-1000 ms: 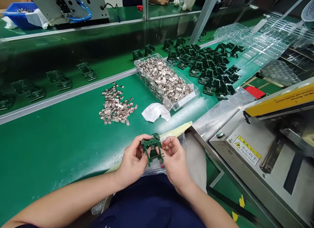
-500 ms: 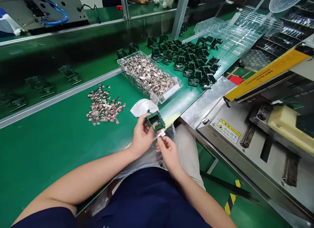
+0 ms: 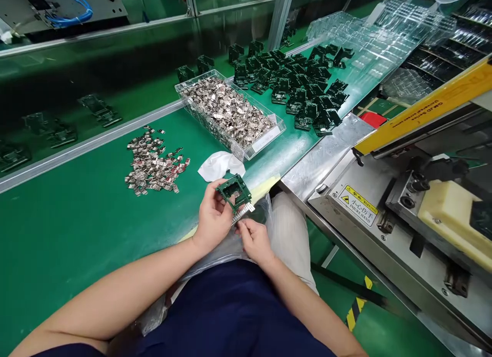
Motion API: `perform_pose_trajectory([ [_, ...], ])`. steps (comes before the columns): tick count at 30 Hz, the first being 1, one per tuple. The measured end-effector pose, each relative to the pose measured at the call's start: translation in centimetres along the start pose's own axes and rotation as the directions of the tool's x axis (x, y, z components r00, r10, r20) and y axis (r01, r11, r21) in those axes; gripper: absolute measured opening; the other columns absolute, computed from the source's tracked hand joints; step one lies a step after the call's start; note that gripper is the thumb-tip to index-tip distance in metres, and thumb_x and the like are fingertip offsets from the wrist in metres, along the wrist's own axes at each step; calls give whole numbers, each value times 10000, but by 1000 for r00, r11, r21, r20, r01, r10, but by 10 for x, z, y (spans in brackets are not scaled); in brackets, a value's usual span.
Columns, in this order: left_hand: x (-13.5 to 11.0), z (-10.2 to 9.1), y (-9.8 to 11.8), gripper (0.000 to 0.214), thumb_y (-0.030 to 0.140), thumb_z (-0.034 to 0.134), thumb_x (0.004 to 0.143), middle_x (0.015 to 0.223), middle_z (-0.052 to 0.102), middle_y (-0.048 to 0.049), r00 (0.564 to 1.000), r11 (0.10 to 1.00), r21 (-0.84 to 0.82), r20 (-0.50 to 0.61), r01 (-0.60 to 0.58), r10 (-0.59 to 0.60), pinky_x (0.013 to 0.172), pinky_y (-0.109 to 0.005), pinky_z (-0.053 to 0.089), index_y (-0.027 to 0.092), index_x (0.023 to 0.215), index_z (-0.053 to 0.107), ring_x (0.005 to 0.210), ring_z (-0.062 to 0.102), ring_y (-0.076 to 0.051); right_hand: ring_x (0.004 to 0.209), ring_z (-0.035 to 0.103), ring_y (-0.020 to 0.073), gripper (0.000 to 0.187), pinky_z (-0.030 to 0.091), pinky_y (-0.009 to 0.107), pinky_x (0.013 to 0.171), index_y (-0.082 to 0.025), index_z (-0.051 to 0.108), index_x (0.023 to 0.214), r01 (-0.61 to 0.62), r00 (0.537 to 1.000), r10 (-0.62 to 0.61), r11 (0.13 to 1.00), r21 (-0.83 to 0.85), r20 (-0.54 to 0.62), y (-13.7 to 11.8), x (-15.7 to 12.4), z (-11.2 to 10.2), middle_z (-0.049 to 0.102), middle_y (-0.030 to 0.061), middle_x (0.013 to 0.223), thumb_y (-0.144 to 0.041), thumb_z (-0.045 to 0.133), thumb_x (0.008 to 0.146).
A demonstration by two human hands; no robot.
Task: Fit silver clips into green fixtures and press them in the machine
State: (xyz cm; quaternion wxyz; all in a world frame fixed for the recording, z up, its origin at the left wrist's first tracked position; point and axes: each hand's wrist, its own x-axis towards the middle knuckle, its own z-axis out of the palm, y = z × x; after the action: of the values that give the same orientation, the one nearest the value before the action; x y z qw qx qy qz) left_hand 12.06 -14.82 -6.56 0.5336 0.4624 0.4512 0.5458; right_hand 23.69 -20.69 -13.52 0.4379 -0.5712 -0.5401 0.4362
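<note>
My left hand (image 3: 212,219) is closed round a dark green square frame (image 3: 233,179) with a hollow middle, its thumb lying across the near side. A white strip with small teeth or marks (image 3: 245,211) lies along the frame's lower right edge; whether it is fixed there I cannot tell. Just below the strip, the fingers of my right hand (image 3: 257,240) are pinched together, and what is between them is hidden. Beyond both hands, a white cloth-like piece (image 3: 219,165) rests on the green table (image 3: 96,218).
A loose pile of small metal pieces (image 3: 154,167) lies left. A clear box (image 3: 265,147) full of similar pieces stands ahead. Several dark green parts (image 3: 303,85) are heaped behind it, with clear trays (image 3: 384,34) further back. A machine with a warning label (image 3: 355,205) stands at right.
My view has tilted and shifted slightly. Both hands with the green frame sit a little further left. My right fingers have slid down off the strip's end to beneath it.
</note>
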Motion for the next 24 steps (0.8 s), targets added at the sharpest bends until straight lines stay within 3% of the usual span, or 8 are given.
perform_pose_trajectory([
  [5,-2,-3,-1,404,415,658,838,948,585,-27,999,1000,3,44,-1,1,705,-273,568,214,1133,469,812,607,-138,416,518,153,317,369,263,443,-230,616,525,-3,996,15,991,-132,92,-23,-5,-32,595,-5,481,-380,713,787],
  [8,-5,-6,0,377,381,614,877,951,575,-36,995,998,59,99,-33,27,683,-260,549,215,1187,479,801,584,-140,530,609,169,140,452,274,516,-239,727,796,51,999,-47,984,-168,24,-59,-5,-49,687,14,658,-320,645,875],
  [10,-7,-9,0,356,365,582,899,957,570,-43,990,994,94,134,-52,39,655,-253,532,216,1207,484,783,571,-144,624,638,174,138,493,291,595,-243,727,943,150,988,-155,974,-171,-16,-83,0,-54,700,27,764,-262,593,916],
  [14,-8,-12,1,333,312,556,916,908,571,-30,983,988,121,166,-99,78,667,-256,513,220,1225,472,749,561,-140,715,596,177,135,482,302,635,-245,730,881,314,936,-335,933,-176,-105,-106,15,-47,622,34,799,-180,612,882],
  [19,-10,-13,5,319,255,519,931,940,624,-37,966,981,123,227,-151,120,693,-260,513,228,1241,448,779,608,-144,717,537,184,81,443,311,618,-247,709,819,291,924,-330,934,-206,-191,-102,27,-31,559,26,761,-209,646,852],
  [24,-15,-13,8,326,235,508,929,949,668,-49,958,969,166,255,-180,134,669,-260,507,220,1249,451,757,635,-150,742,517,204,163,421,332,658,-232,642,701,255,932,-322,909,-330,-165,-106,26,-30,555,36,727,-265,625,860],
])
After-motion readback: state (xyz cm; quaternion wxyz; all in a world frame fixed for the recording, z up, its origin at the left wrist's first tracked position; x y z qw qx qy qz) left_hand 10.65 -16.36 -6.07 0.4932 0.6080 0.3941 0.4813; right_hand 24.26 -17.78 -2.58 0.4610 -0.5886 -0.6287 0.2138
